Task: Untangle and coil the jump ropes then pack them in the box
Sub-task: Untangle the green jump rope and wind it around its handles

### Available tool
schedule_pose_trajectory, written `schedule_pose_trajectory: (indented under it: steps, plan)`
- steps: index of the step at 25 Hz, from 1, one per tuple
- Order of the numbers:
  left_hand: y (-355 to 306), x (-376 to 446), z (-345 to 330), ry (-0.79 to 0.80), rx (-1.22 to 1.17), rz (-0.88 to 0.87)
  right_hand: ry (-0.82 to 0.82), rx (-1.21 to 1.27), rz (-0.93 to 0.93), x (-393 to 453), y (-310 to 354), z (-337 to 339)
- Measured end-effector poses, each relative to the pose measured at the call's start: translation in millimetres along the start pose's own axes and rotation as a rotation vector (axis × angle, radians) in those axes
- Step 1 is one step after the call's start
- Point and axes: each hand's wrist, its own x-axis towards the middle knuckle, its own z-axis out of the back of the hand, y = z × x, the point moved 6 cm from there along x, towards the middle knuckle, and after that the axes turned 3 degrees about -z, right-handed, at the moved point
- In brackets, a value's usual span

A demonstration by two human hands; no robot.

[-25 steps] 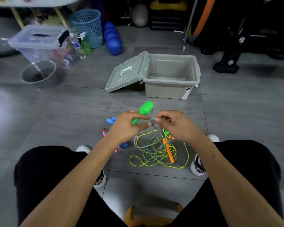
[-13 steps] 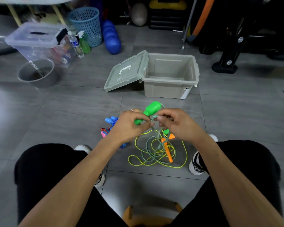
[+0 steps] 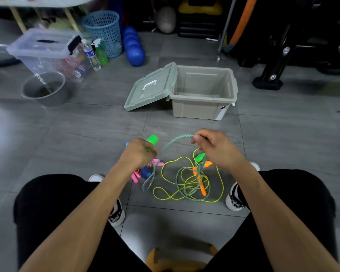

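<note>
My left hand (image 3: 138, 155) grips a green jump-rope handle (image 3: 152, 140), its top sticking up past my fingers. My right hand (image 3: 214, 147) pinches the grey-green braided rope (image 3: 172, 143), which arcs between both hands; a loop hangs below my left hand. On the floor between my feet lies a tangle of that rope with a yellow-green cord (image 3: 186, 183), an orange handle (image 3: 201, 185) and a second green handle (image 3: 200, 157). Pink and blue handles (image 3: 143, 172) lie under my left wrist. The beige box (image 3: 203, 91) stands open ahead, its lid (image 3: 150, 87) leaning at its left.
A clear lidded bin (image 3: 45, 54), a metal bowl (image 3: 44, 89), bottles, a blue mesh basket (image 3: 103, 30) and blue rollers (image 3: 133, 47) stand at the back left. Black exercise equipment (image 3: 294, 48) fills the back right. My shoes flank the ropes; a wooden stool (image 3: 177, 260) sits below me.
My hands were together at the green handle; now they have pulled apart, the right hand drawing the braided rope out to the right and the left moving left.
</note>
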Motion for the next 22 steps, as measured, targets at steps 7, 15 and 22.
schedule_pose_trajectory:
  steps: [7,15,22]
  plan:
    - [-46.0,-24.6,-5.6,-0.018,-0.199,-0.467,0.115,0.079,0.096,-2.8,15.2,-9.9]
    - [-21.3,-17.1,37.2,-0.323,-0.538,-0.194,0.315,-0.108,-0.221,4.4,-39.4,-35.2]
    - [-12.3,-8.6,-2.9,0.103,-0.048,-0.147,0.156,0.010,0.069,-1.8,18.2,-16.3]
